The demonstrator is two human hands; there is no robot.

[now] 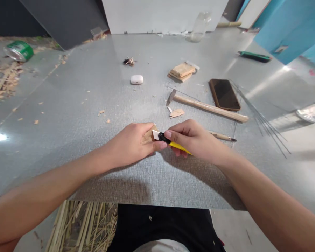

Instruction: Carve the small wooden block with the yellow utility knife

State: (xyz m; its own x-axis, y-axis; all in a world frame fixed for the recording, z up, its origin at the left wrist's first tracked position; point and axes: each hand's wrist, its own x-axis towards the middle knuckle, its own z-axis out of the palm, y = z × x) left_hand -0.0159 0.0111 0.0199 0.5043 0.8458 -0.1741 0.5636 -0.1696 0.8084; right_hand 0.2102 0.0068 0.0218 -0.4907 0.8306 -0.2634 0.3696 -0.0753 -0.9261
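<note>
Just above the grey table, my left hand [132, 145] is closed around a small flat piece of wood [147, 135], mostly covered by the fingers. My right hand [193, 140] grips a yellow utility knife [179, 147], with its black slider end near the thumb. The knife's blade [155, 135] is out and lies against the right edge of the wood. My left thumb is beside the knife's black end; whether it touches is hard to tell. Behind my right hand lies a thin wooden-handled tool [223, 136] with a dark tip.
Beyond my hands lie a hammer [207, 106], a wood chip [177, 113], a phone [225, 94], stacked wooden pieces [182, 71] and a white case [137, 79]. Thin wires [262, 119] spread at right. A glass jar [201, 28] stands far back; a green can [19, 51] lies left.
</note>
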